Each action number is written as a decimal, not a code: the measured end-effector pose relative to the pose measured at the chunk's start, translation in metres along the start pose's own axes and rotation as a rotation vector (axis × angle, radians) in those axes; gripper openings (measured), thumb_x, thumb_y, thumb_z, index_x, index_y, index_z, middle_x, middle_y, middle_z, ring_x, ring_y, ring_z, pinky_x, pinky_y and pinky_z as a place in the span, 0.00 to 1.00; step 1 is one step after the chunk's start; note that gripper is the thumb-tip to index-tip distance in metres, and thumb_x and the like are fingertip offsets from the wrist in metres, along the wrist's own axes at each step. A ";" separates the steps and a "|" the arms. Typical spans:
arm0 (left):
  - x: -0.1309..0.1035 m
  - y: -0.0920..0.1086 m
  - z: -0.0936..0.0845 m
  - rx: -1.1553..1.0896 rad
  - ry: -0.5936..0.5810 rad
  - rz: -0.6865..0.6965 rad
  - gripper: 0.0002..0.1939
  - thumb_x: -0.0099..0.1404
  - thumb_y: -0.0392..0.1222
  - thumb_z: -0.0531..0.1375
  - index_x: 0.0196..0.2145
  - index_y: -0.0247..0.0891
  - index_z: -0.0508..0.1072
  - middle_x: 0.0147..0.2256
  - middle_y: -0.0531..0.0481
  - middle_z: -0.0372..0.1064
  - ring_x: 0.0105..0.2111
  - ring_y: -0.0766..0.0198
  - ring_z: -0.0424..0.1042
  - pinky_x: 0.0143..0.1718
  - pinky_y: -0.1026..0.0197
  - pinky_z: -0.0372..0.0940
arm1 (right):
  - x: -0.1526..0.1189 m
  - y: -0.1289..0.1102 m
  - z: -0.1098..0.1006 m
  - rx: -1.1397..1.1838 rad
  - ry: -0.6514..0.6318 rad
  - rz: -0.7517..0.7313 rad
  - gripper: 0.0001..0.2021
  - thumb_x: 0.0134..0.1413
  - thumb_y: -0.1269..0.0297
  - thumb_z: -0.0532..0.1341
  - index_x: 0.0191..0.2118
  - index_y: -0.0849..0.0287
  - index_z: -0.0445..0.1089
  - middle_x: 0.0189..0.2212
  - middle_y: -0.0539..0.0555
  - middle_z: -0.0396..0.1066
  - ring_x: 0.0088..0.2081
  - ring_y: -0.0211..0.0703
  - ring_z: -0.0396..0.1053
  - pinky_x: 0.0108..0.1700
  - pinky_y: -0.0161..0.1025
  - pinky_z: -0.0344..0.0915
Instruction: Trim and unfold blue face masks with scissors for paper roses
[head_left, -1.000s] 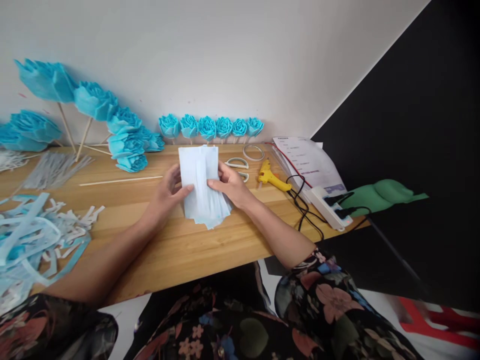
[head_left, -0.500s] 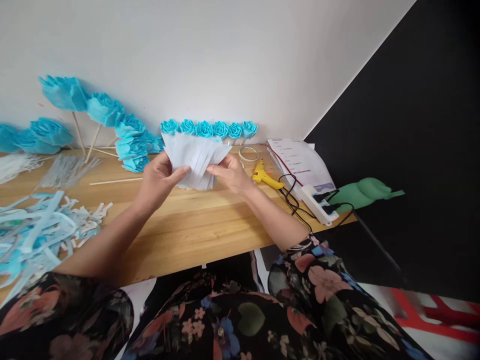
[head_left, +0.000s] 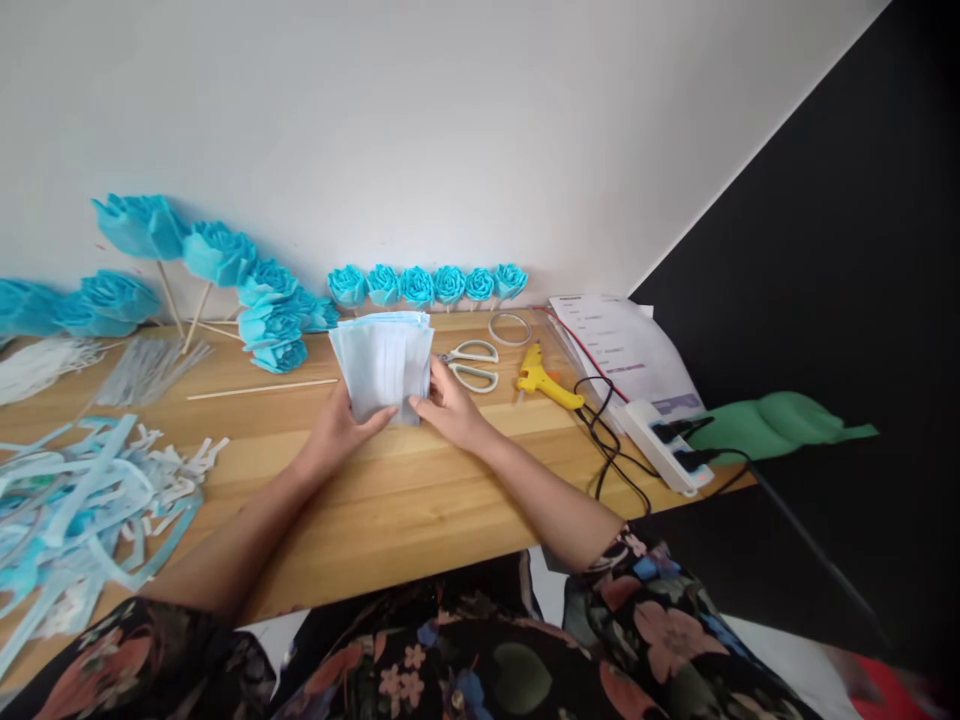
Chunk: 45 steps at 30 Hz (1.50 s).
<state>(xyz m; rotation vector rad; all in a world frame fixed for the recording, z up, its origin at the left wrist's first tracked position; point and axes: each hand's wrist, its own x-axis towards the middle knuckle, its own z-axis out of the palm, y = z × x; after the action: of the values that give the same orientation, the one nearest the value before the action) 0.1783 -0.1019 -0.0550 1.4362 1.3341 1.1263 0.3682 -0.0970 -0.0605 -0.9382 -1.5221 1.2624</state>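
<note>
Scraps: tangled strips (head_left: 82, 510) on the table (head_left: 367, 515), lower left of the frame.
Left hand: yours (head_left: 337, 425) pinches the stack's lower left edge, thumb in front.
Stack: pale blue sheets (head_left: 379, 365), upright at frame centre, fanned at the top.
Right hand: yours (head_left: 454, 412) grasps the lower right corner.
Scissors: white-handled pair (head_left: 480, 378), right of centre, near your right hand.
Glue gun: yellow (head_left: 546, 380), further right.
Risk: sheets may slip or splay if your thumbs ease; a wide right-arm swing could snag the cord (head_left: 600, 430).
</note>
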 end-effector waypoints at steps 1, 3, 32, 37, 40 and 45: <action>-0.001 -0.001 0.000 0.028 0.001 0.009 0.32 0.43 0.44 0.74 0.46 0.37 0.71 0.44 0.41 0.73 0.49 0.42 0.71 0.52 0.47 0.65 | -0.001 0.000 0.001 -0.026 0.020 -0.010 0.32 0.52 0.62 0.61 0.63 0.56 0.55 0.63 0.58 0.61 0.59 0.48 0.66 0.59 0.43 0.64; -0.003 -0.004 -0.001 0.089 -0.013 0.013 0.31 0.44 0.46 0.74 0.45 0.38 0.70 0.42 0.42 0.73 0.47 0.43 0.72 0.52 0.47 0.66 | -0.003 0.000 0.004 -0.080 0.049 -0.009 0.31 0.52 0.63 0.61 0.63 0.56 0.55 0.60 0.59 0.64 0.58 0.49 0.66 0.58 0.44 0.64; 0.005 -0.017 -0.015 0.301 -0.059 -0.018 0.20 0.50 0.58 0.65 0.24 0.36 0.74 0.24 0.46 0.74 0.23 0.57 0.69 0.21 0.62 0.63 | -0.009 0.015 0.019 -0.104 0.120 0.086 0.09 0.50 0.60 0.62 0.37 0.58 0.70 0.26 0.46 0.65 0.27 0.35 0.60 0.32 0.32 0.60; 0.006 -0.017 -0.016 0.260 -0.026 -0.027 0.19 0.48 0.57 0.66 0.23 0.37 0.74 0.23 0.47 0.73 0.23 0.60 0.67 0.21 0.63 0.62 | -0.010 0.013 0.017 -0.196 0.050 0.055 0.07 0.51 0.62 0.60 0.35 0.58 0.71 0.26 0.47 0.67 0.28 0.36 0.61 0.33 0.32 0.61; 0.005 -0.013 -0.014 0.264 -0.043 -0.055 0.20 0.46 0.58 0.66 0.24 0.36 0.74 0.23 0.47 0.72 0.24 0.59 0.68 0.23 0.63 0.63 | -0.009 0.019 0.015 -0.256 0.062 0.042 0.07 0.53 0.63 0.59 0.37 0.58 0.71 0.26 0.47 0.68 0.28 0.37 0.62 0.33 0.33 0.61; 0.005 -0.010 -0.013 0.229 -0.062 -0.055 0.20 0.44 0.57 0.68 0.26 0.36 0.76 0.27 0.47 0.74 0.28 0.55 0.71 0.27 0.60 0.67 | -0.008 0.028 0.013 -0.240 0.026 -0.005 0.08 0.53 0.62 0.59 0.37 0.58 0.71 0.26 0.47 0.69 0.27 0.36 0.63 0.32 0.32 0.61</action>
<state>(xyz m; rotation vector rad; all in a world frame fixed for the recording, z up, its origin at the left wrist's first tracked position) 0.1637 -0.0957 -0.0614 1.5742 1.4868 0.9090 0.3578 -0.1027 -0.0901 -1.0987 -1.6798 1.0758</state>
